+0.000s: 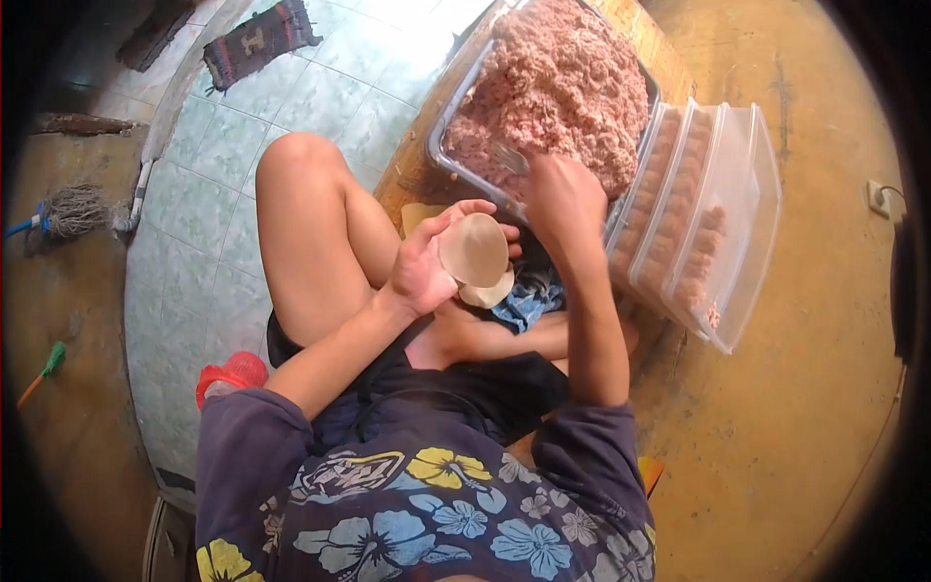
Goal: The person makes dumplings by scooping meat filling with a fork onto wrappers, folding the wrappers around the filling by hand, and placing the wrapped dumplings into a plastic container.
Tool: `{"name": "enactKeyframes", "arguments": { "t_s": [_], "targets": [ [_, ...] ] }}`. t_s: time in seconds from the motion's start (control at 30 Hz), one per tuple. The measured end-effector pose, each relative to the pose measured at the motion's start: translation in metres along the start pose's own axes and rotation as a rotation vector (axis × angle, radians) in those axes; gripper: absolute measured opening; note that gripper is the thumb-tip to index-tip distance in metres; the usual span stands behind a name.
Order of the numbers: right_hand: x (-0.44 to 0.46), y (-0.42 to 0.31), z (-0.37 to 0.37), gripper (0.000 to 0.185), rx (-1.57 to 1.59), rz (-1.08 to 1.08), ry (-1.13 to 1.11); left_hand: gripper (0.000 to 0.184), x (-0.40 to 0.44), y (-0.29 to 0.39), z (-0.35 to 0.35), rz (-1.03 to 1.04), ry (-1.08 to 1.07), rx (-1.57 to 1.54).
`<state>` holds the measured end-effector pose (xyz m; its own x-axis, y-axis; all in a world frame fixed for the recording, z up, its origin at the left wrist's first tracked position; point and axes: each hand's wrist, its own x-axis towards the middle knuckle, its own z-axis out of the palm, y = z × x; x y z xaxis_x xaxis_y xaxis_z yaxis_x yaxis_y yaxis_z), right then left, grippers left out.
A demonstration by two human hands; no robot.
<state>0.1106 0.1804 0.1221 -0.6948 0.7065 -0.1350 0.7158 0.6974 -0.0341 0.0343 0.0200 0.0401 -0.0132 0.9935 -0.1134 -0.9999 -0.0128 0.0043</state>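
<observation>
My left hand (425,260) is palm up, holding a thin, pale round dumpling wrapper (473,249) across its fingers. My right hand (564,199) is closed around a fork (509,156), whose tines point left at the near edge of a large mound of pink minced meat (567,92). That meat heaps above the rim of a grey rectangular tub (438,153). Below my left hand lie more pale round wrappers (488,292), partly hidden, beside a crumpled blue cloth (529,307).
Clear plastic trays (747,218) overlap right of the tub; several hold rows of filled pieces (700,262). The tub rests on a wooden board (396,184). A red item (233,374) sits by my left elbow. A mat (257,44) and mop (73,210) lie farther left.
</observation>
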Motion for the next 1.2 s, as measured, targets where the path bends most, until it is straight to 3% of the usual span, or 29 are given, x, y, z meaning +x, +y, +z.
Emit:
{"name": "enactKeyframes", "arguments": {
  "t_s": [0.07,0.17,0.23,0.33,0.4,0.43,0.5,0.53,0.63,0.67,0.7,0.77,0.87,0.9,0.97,1.07,1.17,1.2],
  "targets": [
    [0.050,-0.019,0.028,0.018,-0.043,0.054,0.001,0.068,-0.003,0.012,0.006,0.082,0.025,-0.028],
    [0.061,-0.044,0.026,0.019,-0.017,-0.082,-0.126,0.069,-0.010,0.036,0.009,0.151,-0.033,-0.128],
    [0.052,-0.021,0.022,0.018,0.255,-0.005,-0.159,0.072,-0.020,0.045,-0.010,0.151,-0.148,-0.169],
    [0.059,-0.007,0.046,0.017,0.143,0.015,-0.127,0.074,-0.023,0.052,0.007,0.145,-0.014,-0.045],
    [0.057,-0.014,0.025,0.016,0.206,-0.139,-0.158,0.073,-0.016,0.063,0.020,0.224,0.054,0.029],
    [0.043,0.001,0.007,0.017,0.421,-0.117,-0.163,0.072,-0.016,0.068,0.013,0.283,0.021,0.068],
    [0.001,-0.001,-0.030,0.010,0.717,0.083,-0.076,0.072,-0.008,0.077,-0.008,0.387,-0.053,0.137],
    [-0.017,-0.005,-0.043,0.008,0.842,0.227,-0.059,0.068,-0.003,0.079,-0.008,0.405,0.027,0.189],
    [-0.039,-0.032,-0.052,0.006,0.873,0.189,0.136,0.069,0.041,0.047,0.029,0.349,0.150,0.028],
    [-0.040,-0.037,-0.039,0.006,0.873,0.075,0.154,0.073,0.057,0.032,0.048,0.356,0.089,-0.067],
    [-0.038,-0.041,-0.030,0.006,0.803,0.059,0.145,0.073,0.064,0.032,0.061,0.377,0.268,-0.049],
    [-0.058,-0.019,-0.040,0.007,0.427,0.003,0.171,0.074,0.075,0.035,0.041,0.497,0.426,-0.022],
    [-0.069,-0.013,-0.045,0.008,0.682,0.001,0.249,0.075,0.057,0.028,0.049,0.302,0.260,0.027],
    [-0.060,-0.011,-0.035,0.008,0.700,-0.046,0.152,0.074,0.050,0.018,0.058,0.204,0.204,0.027],
    [-0.062,-0.009,-0.048,0.005,0.581,-0.038,0.187,0.071,0.047,0.020,0.050,0.255,0.303,-0.050],
    [-0.041,-0.003,-0.029,0.006,0.580,-0.245,0.170,0.065,0.040,0.031,0.052,0.196,0.358,-0.080],
    [0.006,-0.005,-0.029,0.011,0.166,-0.122,0.209,0.057,0.019,0.062,0.022,0.396,0.227,-0.134],
    [0.034,-0.003,-0.002,0.012,-0.006,-0.128,0.148,0.052,0.015,0.057,0.015,0.250,0.076,-0.176]
  ]
}}
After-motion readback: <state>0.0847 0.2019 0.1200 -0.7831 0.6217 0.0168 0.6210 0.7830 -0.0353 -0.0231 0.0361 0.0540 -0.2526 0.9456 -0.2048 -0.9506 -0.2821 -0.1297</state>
